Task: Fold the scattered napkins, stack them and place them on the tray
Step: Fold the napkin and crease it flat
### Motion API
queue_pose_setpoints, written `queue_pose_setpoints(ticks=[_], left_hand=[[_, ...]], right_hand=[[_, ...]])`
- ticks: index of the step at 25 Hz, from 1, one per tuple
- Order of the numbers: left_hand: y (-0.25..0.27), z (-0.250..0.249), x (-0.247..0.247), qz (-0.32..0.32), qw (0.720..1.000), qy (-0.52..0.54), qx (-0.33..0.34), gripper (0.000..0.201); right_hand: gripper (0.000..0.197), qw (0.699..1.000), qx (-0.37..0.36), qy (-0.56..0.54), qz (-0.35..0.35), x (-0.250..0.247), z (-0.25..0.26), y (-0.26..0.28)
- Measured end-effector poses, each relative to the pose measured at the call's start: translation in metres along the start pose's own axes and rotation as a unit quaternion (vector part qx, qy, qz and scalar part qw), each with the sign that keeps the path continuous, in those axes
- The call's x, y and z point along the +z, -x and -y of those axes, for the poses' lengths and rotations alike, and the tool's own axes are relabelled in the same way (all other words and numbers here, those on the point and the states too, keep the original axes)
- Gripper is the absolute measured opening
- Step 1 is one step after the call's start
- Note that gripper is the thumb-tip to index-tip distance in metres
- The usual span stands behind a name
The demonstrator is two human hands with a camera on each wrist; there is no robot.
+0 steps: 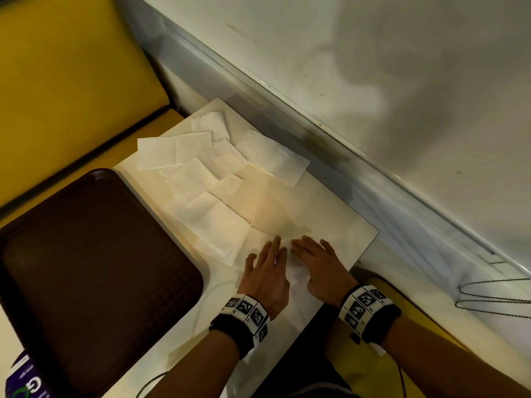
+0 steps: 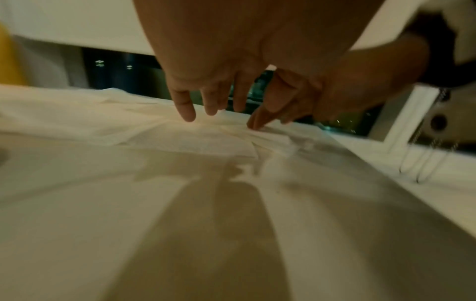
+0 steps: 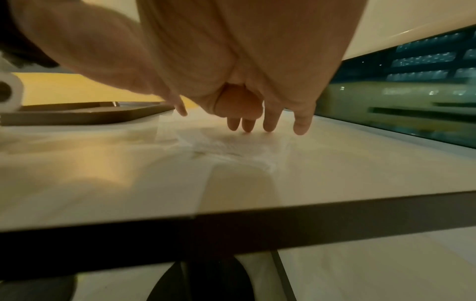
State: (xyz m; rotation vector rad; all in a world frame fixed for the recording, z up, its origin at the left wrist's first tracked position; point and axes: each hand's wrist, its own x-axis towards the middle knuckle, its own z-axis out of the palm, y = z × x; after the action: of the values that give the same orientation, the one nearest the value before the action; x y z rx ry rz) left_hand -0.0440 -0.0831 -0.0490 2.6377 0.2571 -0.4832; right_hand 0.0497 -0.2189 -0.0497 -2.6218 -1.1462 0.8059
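Several white napkins (image 1: pixel 201 173) lie scattered and overlapping across the white table (image 1: pixel 330 208). One thin napkin (image 1: pixel 297 272) lies flat near the table's right front corner, under both hands. My left hand (image 1: pixel 268 271) lies on its left part with straight fingers. My right hand (image 1: pixel 319 262) presses its right part, fingers straight and spread. In the right wrist view the fingertips (image 3: pixel 268 127) touch the napkin (image 3: pixel 231 146). In the left wrist view my left hand (image 2: pixel 211 97) and right hand (image 2: pixel 296 106) meet over the napkin (image 2: pixel 195 142). The brown tray (image 1: pixel 94 271) sits empty to the left.
Yellow seats (image 1: pixel 66 67) stand beyond the table's far left. A window ledge (image 1: pixel 373 173) runs along the right of the table. The table's dark front edge (image 3: pixel 257 228) is close under my right wrist. A purple packet (image 1: pixel 26 383) lies at the tray's near corner.
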Motion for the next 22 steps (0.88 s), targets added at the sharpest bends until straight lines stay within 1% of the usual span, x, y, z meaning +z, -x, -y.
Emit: queue_pose_setpoints(ticks=[2,5,7,9,11,14,16,18,20,22], left_hand=[[-0.005,-0.001,0.005,0.037,0.999,-0.037,0.003,0.065],[-0.004,0.004,0.011,0.075,0.994,-0.073,0.013,0.068],[-0.004,0.007,0.012,0.072,0.993,-0.090,0.016,0.069],[-0.004,0.005,0.011,0.051,0.995,-0.080,0.011,0.067],[-0.003,0.004,0.012,0.042,0.996,-0.073,0.011,0.065],[-0.003,0.003,0.013,0.056,0.995,-0.083,0.011,0.063],[-0.003,0.003,0.014,0.064,0.994,-0.083,0.008,0.064],[-0.003,0.004,0.015,0.058,0.995,-0.074,0.011,0.063],[-0.004,0.004,0.018,0.049,0.996,-0.067,0.013,0.063],[-0.004,0.004,0.019,0.043,0.997,-0.063,0.013,0.063]], right_hand=[[0.074,0.999,-0.013,-0.033,-0.022,-0.004,0.012,-0.007],[0.074,0.998,-0.035,-0.048,0.014,0.004,0.034,-0.018],[0.074,0.998,-0.025,-0.055,0.017,0.010,0.034,-0.021],[0.073,0.999,-0.012,-0.050,0.009,0.014,0.020,-0.019],[0.067,1.000,0.005,-0.027,-0.015,0.014,0.003,-0.015],[0.049,0.995,0.038,-0.037,-0.087,0.009,-0.016,-0.012],[0.040,0.991,0.059,-0.035,-0.112,0.004,-0.021,-0.014],[0.037,0.993,0.066,0.002,-0.098,0.000,-0.019,-0.019],[0.033,0.995,0.073,0.043,-0.054,-0.005,-0.015,-0.028],[0.021,0.995,0.089,0.021,-0.026,-0.012,-0.011,-0.039]])
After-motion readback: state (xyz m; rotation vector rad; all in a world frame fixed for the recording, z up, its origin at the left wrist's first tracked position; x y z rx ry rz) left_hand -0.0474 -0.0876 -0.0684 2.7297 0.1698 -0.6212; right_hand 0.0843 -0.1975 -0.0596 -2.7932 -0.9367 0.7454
